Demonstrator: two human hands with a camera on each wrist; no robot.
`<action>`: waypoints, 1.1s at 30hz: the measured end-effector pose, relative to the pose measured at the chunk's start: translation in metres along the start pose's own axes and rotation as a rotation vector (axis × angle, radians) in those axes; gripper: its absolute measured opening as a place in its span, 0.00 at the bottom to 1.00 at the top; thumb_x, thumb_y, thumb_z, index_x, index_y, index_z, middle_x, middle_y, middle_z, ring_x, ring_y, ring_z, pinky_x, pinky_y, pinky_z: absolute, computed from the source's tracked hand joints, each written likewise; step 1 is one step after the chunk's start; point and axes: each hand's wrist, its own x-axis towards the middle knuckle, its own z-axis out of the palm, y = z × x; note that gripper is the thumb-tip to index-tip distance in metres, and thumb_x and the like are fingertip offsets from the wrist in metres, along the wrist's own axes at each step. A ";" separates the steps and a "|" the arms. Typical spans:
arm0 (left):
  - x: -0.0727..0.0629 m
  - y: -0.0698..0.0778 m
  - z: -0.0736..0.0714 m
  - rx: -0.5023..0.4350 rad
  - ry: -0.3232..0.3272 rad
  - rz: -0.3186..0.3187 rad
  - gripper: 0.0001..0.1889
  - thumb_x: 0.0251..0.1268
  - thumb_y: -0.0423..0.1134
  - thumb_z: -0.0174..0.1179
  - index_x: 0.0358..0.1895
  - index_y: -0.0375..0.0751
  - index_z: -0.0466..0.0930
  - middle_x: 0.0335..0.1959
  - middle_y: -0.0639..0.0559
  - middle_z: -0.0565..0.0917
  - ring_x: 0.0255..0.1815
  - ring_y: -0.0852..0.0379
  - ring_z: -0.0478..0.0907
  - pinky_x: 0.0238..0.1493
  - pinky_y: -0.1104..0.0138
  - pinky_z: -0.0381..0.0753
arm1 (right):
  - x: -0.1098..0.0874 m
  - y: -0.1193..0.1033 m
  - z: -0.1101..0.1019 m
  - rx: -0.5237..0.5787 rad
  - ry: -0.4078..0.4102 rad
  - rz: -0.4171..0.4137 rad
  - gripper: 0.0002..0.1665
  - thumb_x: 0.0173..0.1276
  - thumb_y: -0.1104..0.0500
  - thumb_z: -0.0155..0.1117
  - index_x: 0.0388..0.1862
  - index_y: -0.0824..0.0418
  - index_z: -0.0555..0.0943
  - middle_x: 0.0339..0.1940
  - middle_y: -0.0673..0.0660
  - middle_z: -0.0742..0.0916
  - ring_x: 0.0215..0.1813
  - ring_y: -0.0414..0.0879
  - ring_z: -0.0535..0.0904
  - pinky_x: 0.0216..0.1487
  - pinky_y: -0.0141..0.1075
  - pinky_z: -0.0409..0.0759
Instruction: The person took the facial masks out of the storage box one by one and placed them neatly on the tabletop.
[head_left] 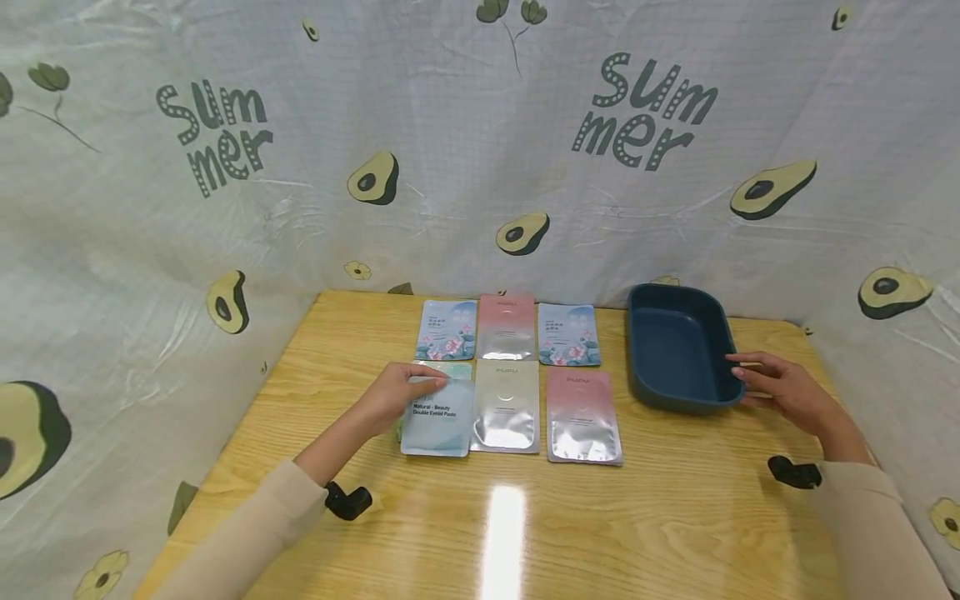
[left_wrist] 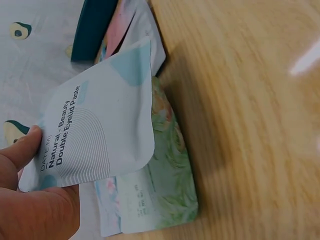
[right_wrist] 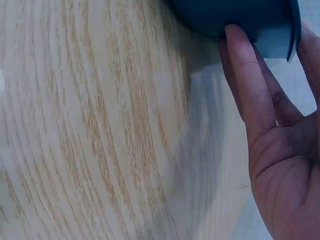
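My left hand pinches a pale blue double eyelid paste packet by its upper left edge. The left wrist view shows this packet tilted above a green leaf-patterned packet, which it partly covers. On the right, my right hand holds the right wall of a dark blue bin. In the right wrist view, fingers lie against the outside of the bin, with another part of the hand beyond its rim. The bin stands on the table, and no contents show inside.
Along the back lie a blue floral packet, a pink packet and another blue floral packet. In front are a cream-silver packet and a pink-silver packet. An avocado-print cloth surrounds the wooden table.
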 end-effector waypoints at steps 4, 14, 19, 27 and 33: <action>-0.006 -0.006 -0.003 -0.048 -0.014 -0.012 0.13 0.74 0.36 0.62 0.52 0.31 0.87 0.43 0.47 0.87 0.40 0.58 0.84 0.41 0.66 0.84 | -0.001 0.000 0.000 -0.001 0.000 -0.001 0.22 0.83 0.57 0.52 0.72 0.52 0.72 0.56 0.34 0.77 0.50 0.31 0.82 0.48 0.37 0.86; -0.023 -0.023 -0.011 -0.058 -0.041 -0.061 0.15 0.76 0.36 0.58 0.57 0.31 0.84 0.45 0.45 0.88 0.41 0.56 0.86 0.39 0.63 0.85 | -0.002 0.000 -0.001 -0.008 -0.008 -0.008 0.23 0.83 0.57 0.52 0.74 0.53 0.71 0.57 0.35 0.76 0.49 0.34 0.82 0.47 0.38 0.87; -0.029 -0.041 -0.012 -0.066 -0.118 -0.045 0.15 0.75 0.35 0.60 0.56 0.28 0.83 0.46 0.44 0.88 0.41 0.56 0.86 0.41 0.64 0.86 | -0.001 0.001 0.000 0.023 -0.010 0.002 0.22 0.83 0.57 0.53 0.73 0.51 0.72 0.56 0.37 0.78 0.46 0.39 0.83 0.47 0.38 0.87; -0.041 -0.060 -0.006 -0.072 -0.115 -0.040 0.15 0.74 0.36 0.62 0.55 0.28 0.84 0.46 0.45 0.87 0.42 0.56 0.85 0.42 0.65 0.84 | -0.002 0.000 0.001 0.009 -0.007 0.008 0.23 0.82 0.58 0.53 0.73 0.52 0.72 0.55 0.35 0.78 0.46 0.38 0.83 0.47 0.39 0.87; -0.049 -0.064 -0.002 -0.105 -0.007 -0.047 0.13 0.70 0.34 0.65 0.50 0.28 0.84 0.41 0.47 0.86 0.39 0.56 0.84 0.39 0.66 0.83 | -0.001 0.000 -0.001 -0.005 -0.008 0.011 0.23 0.82 0.57 0.53 0.73 0.51 0.72 0.54 0.37 0.78 0.45 0.39 0.83 0.46 0.39 0.87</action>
